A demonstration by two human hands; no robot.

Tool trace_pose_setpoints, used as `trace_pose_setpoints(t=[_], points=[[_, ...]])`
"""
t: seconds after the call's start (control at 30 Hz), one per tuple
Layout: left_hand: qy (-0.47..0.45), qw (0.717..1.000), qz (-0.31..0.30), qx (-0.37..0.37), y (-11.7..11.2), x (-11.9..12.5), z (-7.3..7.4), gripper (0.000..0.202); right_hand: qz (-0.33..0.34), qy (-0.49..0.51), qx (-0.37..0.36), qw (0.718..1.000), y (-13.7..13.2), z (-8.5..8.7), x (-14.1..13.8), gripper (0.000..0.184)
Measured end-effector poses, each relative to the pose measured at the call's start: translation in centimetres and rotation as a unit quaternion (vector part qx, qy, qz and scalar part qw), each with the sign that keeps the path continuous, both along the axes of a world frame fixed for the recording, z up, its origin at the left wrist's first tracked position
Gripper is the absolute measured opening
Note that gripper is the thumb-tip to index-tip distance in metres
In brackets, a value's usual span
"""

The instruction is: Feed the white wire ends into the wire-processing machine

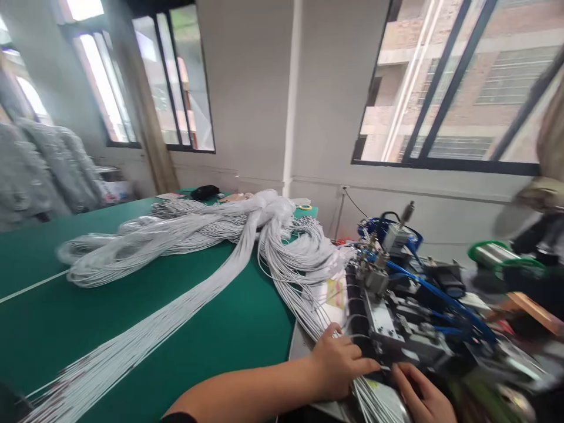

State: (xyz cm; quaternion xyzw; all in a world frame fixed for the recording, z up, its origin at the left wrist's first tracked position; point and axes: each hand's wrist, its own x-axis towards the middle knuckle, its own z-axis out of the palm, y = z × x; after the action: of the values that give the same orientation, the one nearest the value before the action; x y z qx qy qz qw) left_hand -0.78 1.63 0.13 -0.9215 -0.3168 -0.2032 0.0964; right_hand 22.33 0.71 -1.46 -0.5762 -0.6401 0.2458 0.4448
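Grip first: left hand (337, 364) lies over a bundle of white wires (374, 402), one digit stretched toward the right hand (423, 396), whose fingers are bent just beside it. Fingertips are near each other at the front of a small machine (383, 323); whether either hand pinches a wire cannot be told, the meeting point being too small and blurred.

Wires run from under the left hand up and back along the edge of a green table (247, 335) to a gathered heap wrapped in clear plastic (273, 207). Second bundle (176, 311) trails from there toward the near left; looped coils (132, 252) spread behind it.

Right of the machine: blue tubing (440, 294), then a green-flanged spool (497, 254). Far edge of table: black pouch (205, 192). Beyond, pale wall (251, 88) and windows (458, 88).
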Motion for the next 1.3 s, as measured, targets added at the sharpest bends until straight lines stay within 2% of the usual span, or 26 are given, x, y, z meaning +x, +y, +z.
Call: trace_pose_setpoints(t=[0.1,0.2,0.33,0.53,0.73,0.97,1.17,1.23,1.3], points=[[-0.004,0.999,-0.003,-0.041,-0.3,-0.1,0.3,0.045,0.006,-0.003,0.026,1.0,-0.9,0.4,-1.5,0.033],[-0.004,0.998,0.003,-0.066,-0.4,-0.2,0.5,0.046,-0.001,0.031,0.012,0.999,-1.1,0.9,-2.3,0.028],[0.007,0.997,0.011,-0.079,-0.6,-0.3,1.0,0.051,0.025,0.154,-0.044,0.987,-1.0,0.3,-2.4,0.024],[0.023,0.998,0.004,-0.062,-0.9,-0.3,1.1,0.066,0.012,0.211,-0.104,0.972,-0.9,-1.6,-3.0,0.029],[-0.001,0.999,-0.021,-0.027,-0.3,-0.7,0.3,0.062,-0.009,0.257,-0.135,0.957,-1.0,-2.1,-3.5,0.04],[-0.081,0.996,-0.018,0.012,-0.5,-1.2,0.0,0.049,-0.023,0.264,-0.101,0.959,-2.3,-2.1,-3.3,0.048],[-0.106,0.993,0.037,0.032,-0.7,-0.9,0.0,0.036,-0.067,0.249,-0.047,0.965,-4.4,-2.0,-2.4,0.049],[-0.121,0.992,0.016,0.035,-0.8,-0.8,0.0,0.037,-0.068,0.236,-0.036,0.969,-5.4,-1.4,-2.3,0.046],[-0.141,0.989,-0.027,0.042,-0.9,-0.8,0.1,0.041,-0.037,0.235,-0.036,0.971,-6.5,-0.4,-2.2,0.04]])
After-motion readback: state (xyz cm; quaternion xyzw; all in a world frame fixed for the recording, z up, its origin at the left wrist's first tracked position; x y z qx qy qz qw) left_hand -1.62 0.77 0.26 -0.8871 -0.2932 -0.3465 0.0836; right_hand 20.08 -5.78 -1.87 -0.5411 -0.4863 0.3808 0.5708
